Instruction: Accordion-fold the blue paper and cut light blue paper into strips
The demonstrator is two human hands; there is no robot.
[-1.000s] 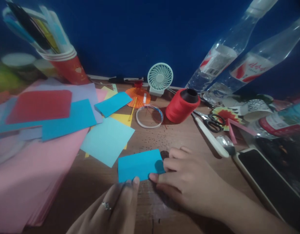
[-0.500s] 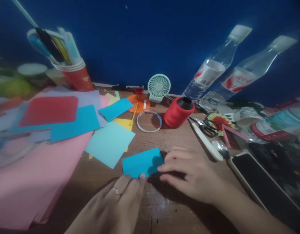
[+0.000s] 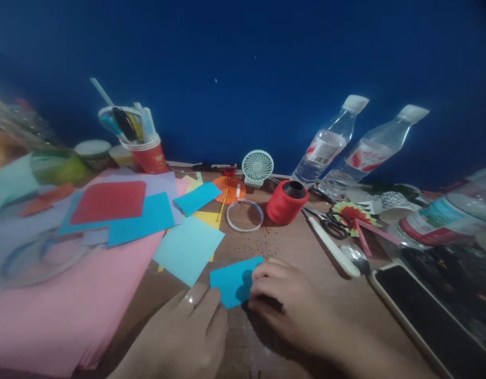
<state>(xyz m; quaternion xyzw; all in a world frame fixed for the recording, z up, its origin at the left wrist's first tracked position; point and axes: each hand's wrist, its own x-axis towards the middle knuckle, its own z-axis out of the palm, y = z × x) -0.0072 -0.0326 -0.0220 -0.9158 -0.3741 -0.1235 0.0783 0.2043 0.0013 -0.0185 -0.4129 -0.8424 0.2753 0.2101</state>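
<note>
Though blur hides contact, blue paper (image 3: 229, 283) lies between the hands (image 3: 188, 331) (image 3: 288, 297).

Overall light: dim and muted, with the blue wall (image 3: 195, 52) sinking darker toward the upper right.
Source: out of my view; by the shadows, above and off to my right.
Blue paper (image 3: 227, 283): shaded in a soft patch beside the fingers of my right hand (image 3: 288, 295).
Table (image 3: 306, 247): darker under both my hands, with a faint sheen between them.
Glints: a bright spot on my ring (image 3: 190, 299), highlights on the clear bottles (image 3: 325, 148).
Edges: bottles and red cup (image 3: 149, 159) lean outward, stretched.
Focus: the fan (image 3: 257, 166) fairly clear; the far left smeary.
</note>
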